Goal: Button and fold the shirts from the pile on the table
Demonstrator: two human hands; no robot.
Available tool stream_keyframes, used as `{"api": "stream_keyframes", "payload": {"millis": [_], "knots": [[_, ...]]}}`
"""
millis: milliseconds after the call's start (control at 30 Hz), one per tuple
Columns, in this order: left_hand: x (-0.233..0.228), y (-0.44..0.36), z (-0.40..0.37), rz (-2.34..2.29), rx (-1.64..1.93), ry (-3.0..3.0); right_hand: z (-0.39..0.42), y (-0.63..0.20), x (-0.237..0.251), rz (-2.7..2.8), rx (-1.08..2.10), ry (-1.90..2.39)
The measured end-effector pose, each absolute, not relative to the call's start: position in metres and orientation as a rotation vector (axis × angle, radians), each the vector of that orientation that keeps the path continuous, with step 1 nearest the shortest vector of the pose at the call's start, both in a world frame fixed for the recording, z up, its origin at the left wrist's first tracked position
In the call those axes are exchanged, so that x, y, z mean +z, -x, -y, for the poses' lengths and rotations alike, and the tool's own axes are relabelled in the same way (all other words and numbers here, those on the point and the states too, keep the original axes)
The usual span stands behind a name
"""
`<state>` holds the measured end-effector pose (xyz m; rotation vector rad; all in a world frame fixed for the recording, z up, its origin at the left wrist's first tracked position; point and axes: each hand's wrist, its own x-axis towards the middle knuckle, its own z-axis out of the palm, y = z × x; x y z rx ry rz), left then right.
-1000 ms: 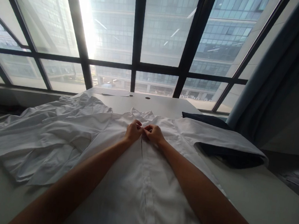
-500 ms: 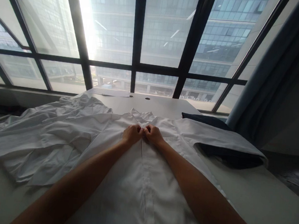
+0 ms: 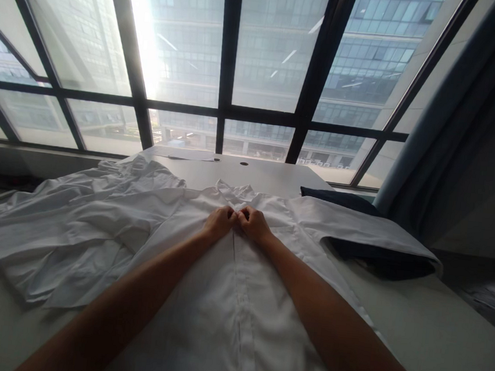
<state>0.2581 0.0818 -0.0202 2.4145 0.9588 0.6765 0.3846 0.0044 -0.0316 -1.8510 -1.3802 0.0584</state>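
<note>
— Hardly anything has shifted since a moment ago: both hands have crept a touch closer together at the top of the placket, and everything else lies as it did.

— What have they got hold of?

— Start with the nearest part. Two bare forearms run up over the white dress shirt (image 3: 236, 301), which is spread front-up on the bench (image 3: 433, 343) with its buttoned strip running straight away from us. That flat lie keeps the two front edges lined up. Further along, the left hand (image 3: 220, 222) and the right hand (image 3: 253, 223) meet knuckle to knuckle just below the collar (image 3: 235, 190). Both are curled nearly closed, fingertips pinching the shirt fabric on either side of the strip. Whether a button sits between them I can't tell; it is too small from here.

— Why so close together?

— My guess is that each hand steadies one edge so the cloth stays taut at that one spot.

— And around it?

— To the left lies a rumpled heap of white garments (image 3: 72, 233), touching the shirt's shoulder. To the right, its sleeve drapes over a dark navy folded cloth (image 3: 376, 256). Beyond the collar the bench shows two small round holes (image 3: 244, 163), then the big window (image 3: 269, 53) with an office block outside, and a grey-blue curtain (image 3: 456, 112) at the right.
</note>
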Motion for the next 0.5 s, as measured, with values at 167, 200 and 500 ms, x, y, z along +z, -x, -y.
{"api": "stream_keyframes", "payload": {"millis": [167, 200, 500], "knots": [[-0.023, -0.26, -0.083, -0.89, 0.696, -2.444, -0.008, -0.394, -0.033, 1.333, 0.262, 1.763], [-0.023, -0.259, -0.083, -0.891, 0.697, -2.451, -0.008, -0.396, -0.034, 1.318, 0.29, 1.742], [-0.014, -0.25, -0.076, -0.991, 0.675, -2.56, -0.009, -0.398, -0.038, 1.257, 0.499, 1.612]]}}
